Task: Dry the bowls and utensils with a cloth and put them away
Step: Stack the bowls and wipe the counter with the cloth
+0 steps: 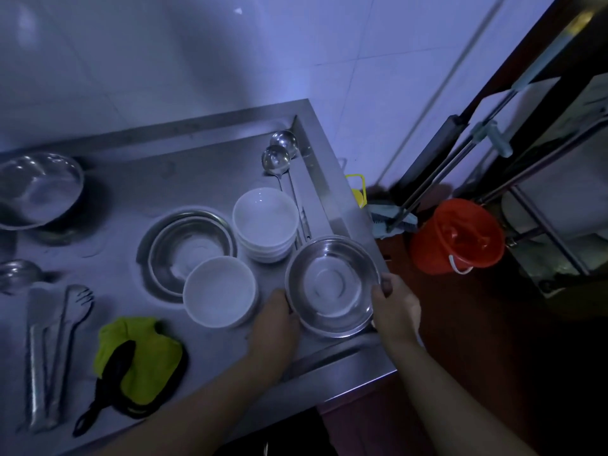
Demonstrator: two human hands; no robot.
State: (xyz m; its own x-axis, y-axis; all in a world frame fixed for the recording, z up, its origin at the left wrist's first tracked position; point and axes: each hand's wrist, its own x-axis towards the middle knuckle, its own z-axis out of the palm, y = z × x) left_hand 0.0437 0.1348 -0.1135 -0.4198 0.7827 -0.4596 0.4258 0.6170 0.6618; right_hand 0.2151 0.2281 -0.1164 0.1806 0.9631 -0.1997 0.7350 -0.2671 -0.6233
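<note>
Both my hands hold a steel bowl (332, 286) at the counter's right front corner. My left hand (274, 319) grips its left rim and my right hand (396, 306) grips its right rim. To its left stands a single white bowl (219, 291), with a stack of white bowls (266, 222) behind it. A larger steel bowl (189, 250) sits left of that stack. Two ladles (279, 153) lie along the counter's right edge. A yellow-green cloth (141, 353) lies near the front with a black-handled utensil (108, 380) on it. Steel tongs (52, 357) lie at the left.
The steel counter (131, 192) has a raised rim at the back and right. Another steel bowl (38, 189) stands far left, a ladle (16, 274) below it. On the floor to the right are a red bucket (457, 235), a mop (394, 218) and a metal rack (559, 199).
</note>
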